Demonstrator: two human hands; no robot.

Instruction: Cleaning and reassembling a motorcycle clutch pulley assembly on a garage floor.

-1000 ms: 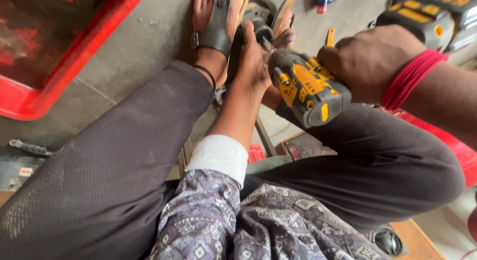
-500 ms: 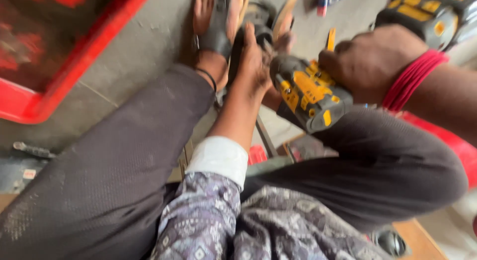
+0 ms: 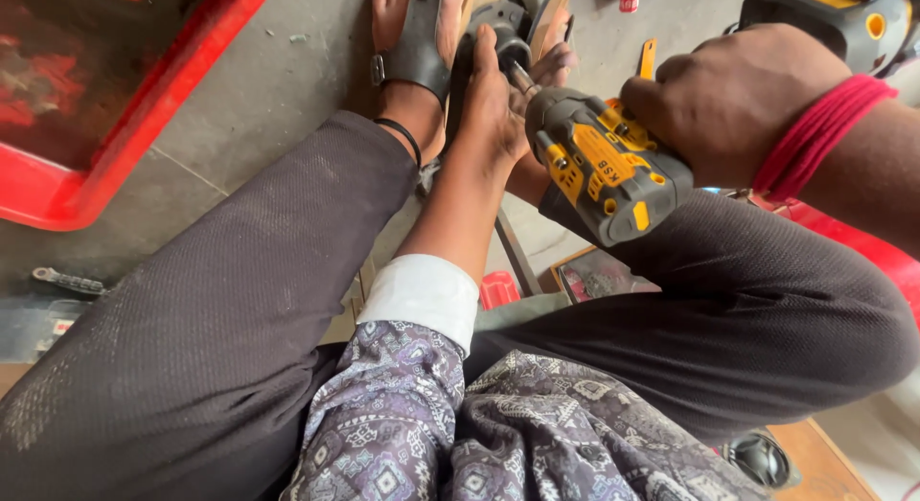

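Presently seated on concrete floor (image 3: 287, 89), knees up, feet forward. Right hand (image 3: 733, 103) clenched around grip of yellow-and-black cordless driver (image 3: 604, 166), bit angled down-left toward dark round metal part (image 3: 503, 32) lying on floor between the two feet. Left hand (image 3: 489, 99) reaching forward, fingers closed against that round part just beside the bit tip; exact grasp partly hidden behind the hand itself. Left foot in black sandal (image 3: 414, 41) touching the part on its left side, seemingly bracing it.

Handling, judged: driver compact but weighty at the battery end, hard shell, best held at the moulded grip as now; nose liable to kick under torque, so wrist kept in line. Round part looks stiff, heavy metal, possibly oily (surface too dark to confirm), prone to spin unless pinned at rim by fingers and feet.

Containers: red plastic tray (image 3: 105, 99) at upper left, well apart from hands, interior dark and smeared, contents not distinguishable. Second red edge (image 3: 843, 238) beyond right knee, contents hidden. Small box (image 3: 594, 276) under right thigh holding small dark pieces, too small to identify. Second yellow-and-black tool (image 3: 834, 17) at top right, untouched. Red thread band on right wrist
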